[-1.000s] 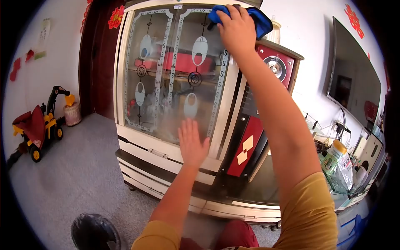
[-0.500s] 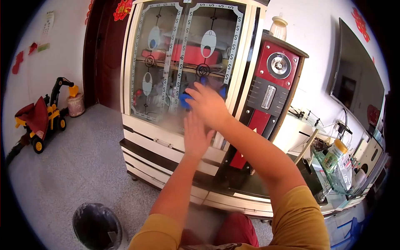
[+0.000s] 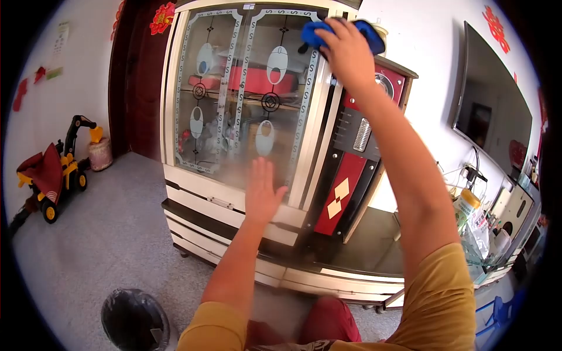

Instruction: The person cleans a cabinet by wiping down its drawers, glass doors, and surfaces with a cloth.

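Note:
My left hand is open, palm toward the lower part of the cabinet's right glass door, fingers stretched upward. From this angle I cannot tell whether it presses on the glass. Higher up, my right hand grips a blue cloth with dark edges, which sticks out on both sides of the fingers. It is at the upper right corner of the white cabinet, in front of the door frame. Behind the patterned glass are shelves with a red box and other items.
Right of the cabinet stands a red and black speaker. A wall-mounted TV and a cluttered glass shelf are farther right. On the floor are a dark trash bin and a toy excavator.
My right hand has moved up and right with the blue cloth, from the middle of the right glass door to its top corner. My left hand stays low by the door, now apart from the right.

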